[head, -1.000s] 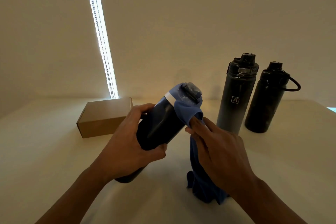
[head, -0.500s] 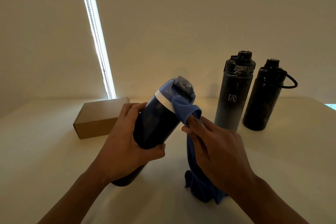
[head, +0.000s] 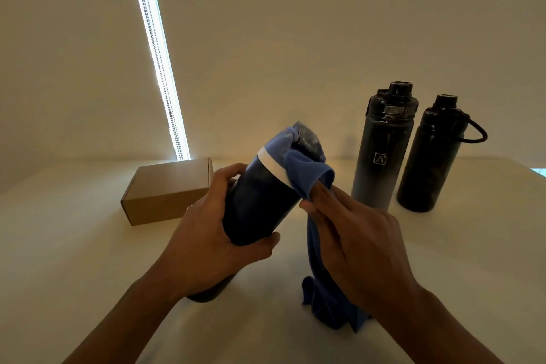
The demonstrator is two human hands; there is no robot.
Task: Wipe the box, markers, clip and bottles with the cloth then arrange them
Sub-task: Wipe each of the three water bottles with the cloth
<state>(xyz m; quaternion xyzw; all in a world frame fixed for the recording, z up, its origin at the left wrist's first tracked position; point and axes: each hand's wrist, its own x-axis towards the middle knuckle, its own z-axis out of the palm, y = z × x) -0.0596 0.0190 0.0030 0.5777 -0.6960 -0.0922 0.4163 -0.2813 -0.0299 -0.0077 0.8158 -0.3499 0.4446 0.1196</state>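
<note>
A pale, flat tabletop [head: 74,245] carries a closed brown cardboard box [head: 170,190] at the back left. Back right, two tall dark metal bottles stand upright just beside each other: one with a white square logo [head: 382,154], one with a loop handle [head: 430,156]. In front, the left hand [head: 206,241] grips a tilted navy bottle with a white band and blue cap [head: 266,195]. The right hand [head: 351,241] pinches a blue cloth [head: 307,174] against the cap, apparently under the fingertips; the rest hangs down.
</note>
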